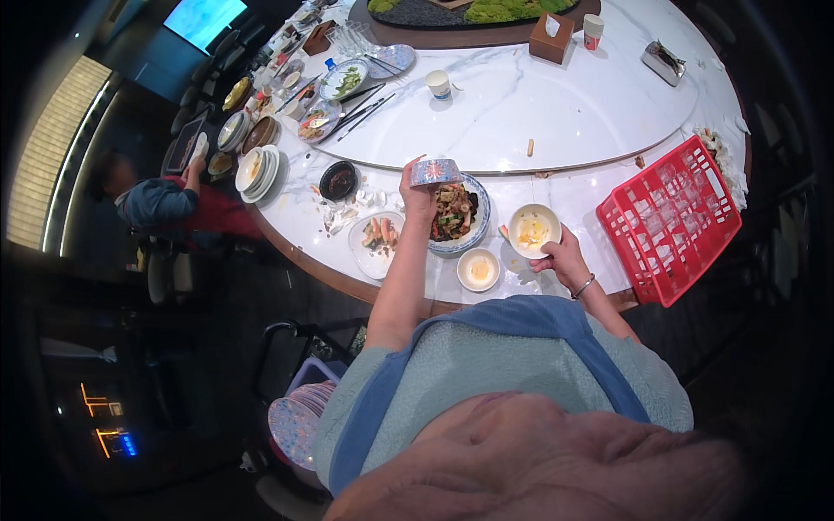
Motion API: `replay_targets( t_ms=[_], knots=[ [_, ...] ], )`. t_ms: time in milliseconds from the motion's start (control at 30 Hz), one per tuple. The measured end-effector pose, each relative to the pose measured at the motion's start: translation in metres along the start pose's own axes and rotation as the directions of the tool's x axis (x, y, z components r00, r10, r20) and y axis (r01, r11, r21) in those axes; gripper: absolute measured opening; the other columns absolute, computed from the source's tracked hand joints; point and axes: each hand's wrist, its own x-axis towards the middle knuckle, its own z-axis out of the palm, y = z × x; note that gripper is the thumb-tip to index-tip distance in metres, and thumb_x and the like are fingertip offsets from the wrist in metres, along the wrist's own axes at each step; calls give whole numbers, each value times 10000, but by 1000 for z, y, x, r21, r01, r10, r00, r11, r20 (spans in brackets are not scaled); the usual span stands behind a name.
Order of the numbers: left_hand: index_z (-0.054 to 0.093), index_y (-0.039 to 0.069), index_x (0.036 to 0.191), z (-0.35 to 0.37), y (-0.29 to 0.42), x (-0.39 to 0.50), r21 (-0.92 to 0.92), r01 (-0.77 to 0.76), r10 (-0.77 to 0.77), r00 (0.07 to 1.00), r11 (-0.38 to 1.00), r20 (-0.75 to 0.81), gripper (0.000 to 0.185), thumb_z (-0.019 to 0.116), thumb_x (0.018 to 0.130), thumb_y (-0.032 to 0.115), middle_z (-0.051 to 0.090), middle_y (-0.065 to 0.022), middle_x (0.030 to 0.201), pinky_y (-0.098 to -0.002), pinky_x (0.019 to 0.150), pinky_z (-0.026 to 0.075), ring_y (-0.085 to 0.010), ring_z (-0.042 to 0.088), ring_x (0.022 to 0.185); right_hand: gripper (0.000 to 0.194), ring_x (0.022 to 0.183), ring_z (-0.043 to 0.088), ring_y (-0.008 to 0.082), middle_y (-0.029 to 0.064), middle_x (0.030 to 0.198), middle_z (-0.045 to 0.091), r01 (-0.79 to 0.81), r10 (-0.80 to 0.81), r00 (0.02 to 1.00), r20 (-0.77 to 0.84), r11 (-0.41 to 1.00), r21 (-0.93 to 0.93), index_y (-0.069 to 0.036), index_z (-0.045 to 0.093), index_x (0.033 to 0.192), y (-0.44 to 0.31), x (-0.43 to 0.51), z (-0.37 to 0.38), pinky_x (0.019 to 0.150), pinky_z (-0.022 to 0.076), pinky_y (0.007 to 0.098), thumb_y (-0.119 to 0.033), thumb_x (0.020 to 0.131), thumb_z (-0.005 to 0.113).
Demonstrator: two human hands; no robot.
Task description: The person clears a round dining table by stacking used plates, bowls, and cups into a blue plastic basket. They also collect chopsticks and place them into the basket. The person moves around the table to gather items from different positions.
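My left hand [417,190] grips a patterned bowl [435,172], tilted over a large blue-rimmed bowl [483,221] of mixed food scraps [451,211]. In my right hand [564,258] is a white bowl [534,229] with yellowish liquid and bits in it, held just right of the large bowl. A small white bowl [478,269] with some residue stands between the large bowl and the table's near edge. Left of my left forearm lies a clear plate [365,242] with food remains. The inside of the patterned bowl is hidden.
A red plastic basket [677,286] of glasses stands at the right. Stacked plates [268,185], a black bowl [339,181] and crumpled tissues [340,215] are at the left. Patterned plates [293,426] sit in a bin below. A co-worker [159,202] stands at the far left.
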Motion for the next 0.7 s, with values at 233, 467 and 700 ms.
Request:
replay_targets(
  t_ms=[233,467,700],
  knots=[
    [579,39,1193,7,-1,-8,58,36,-39,998,998,50,308,591,886,24,636,-89,1018,-343,732,572,-192,642,893,543,655,692,297,257,1044,605,-11,12,1000,14,999,-35,63,356,1300,-4,-1,14,462,594,310,102,763,424],
    [572,51,1115,9,-23,2,53,44,-30,970,998,-240,510,545,677,-209,623,-68,998,-344,738,544,-201,619,885,523,637,684,306,247,1015,620,-4,7,999,36,995,-98,65,372,1284,4,-5,4,472,599,328,82,763,418],
    [558,102,1171,6,-18,8,35,-62,65,994,997,-89,622,296,713,-228,592,-91,1133,-286,848,494,-217,580,1031,542,637,679,328,258,1049,602,-17,21,999,48,996,-90,57,358,1290,2,1,-17,456,595,333,92,753,417]
  ],
)
